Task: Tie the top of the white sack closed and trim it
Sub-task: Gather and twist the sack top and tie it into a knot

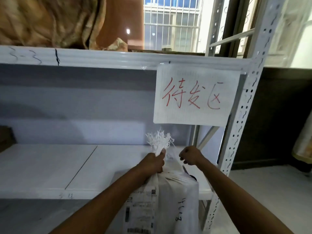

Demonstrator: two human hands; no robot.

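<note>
L hand [154, 162] clamps neck of sack [168, 200] at 6 o'clock before shelf [50, 166], frayed top [159, 141] up at 12, R hand [190, 157] at 3 curled, can't tell if holding anything; if L grip slackens, neck prob. spreads open.

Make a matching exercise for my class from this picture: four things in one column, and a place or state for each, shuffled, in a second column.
Column one
1. left hand
2. sign
3. brown cloth
4. sack

Column two
A. hangs from the front edge of the shelf, with red writing
B. white, bears printed labels
C. lies on top of the shelf
D. grips the sack's gathered top

Pairs: 1-D, 2-A, 3-C, 4-B
</note>
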